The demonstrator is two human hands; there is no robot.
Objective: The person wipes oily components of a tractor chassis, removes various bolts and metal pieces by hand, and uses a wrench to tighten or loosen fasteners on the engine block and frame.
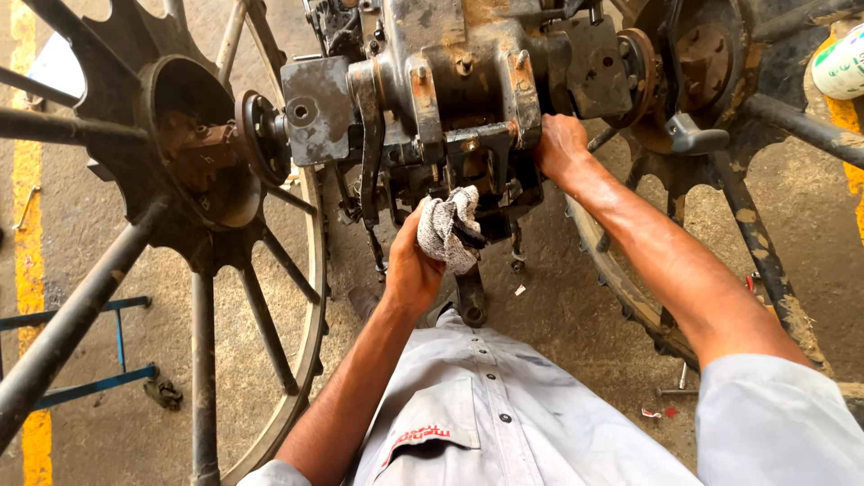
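Gearbox housing (468,81) sits between two spoked wheels, grimy and rust-streaked. My left hand (412,265) clutches a grey rag (450,229) beneath it; my right hand (560,144) grips its lower edge. I judge most wiping remains.

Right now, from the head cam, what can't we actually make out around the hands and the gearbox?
- Right hand: fingertips hidden behind the gearbox housing; what they grip cannot be told.
- Left hand: the grey rag covers its fingers and the part behind it.
- Gearbox top: cut off by the upper frame edge.
- Left spoked wheel and right spoked wheel: rims run out of frame.
- Small bits on the floor: too small to identify.
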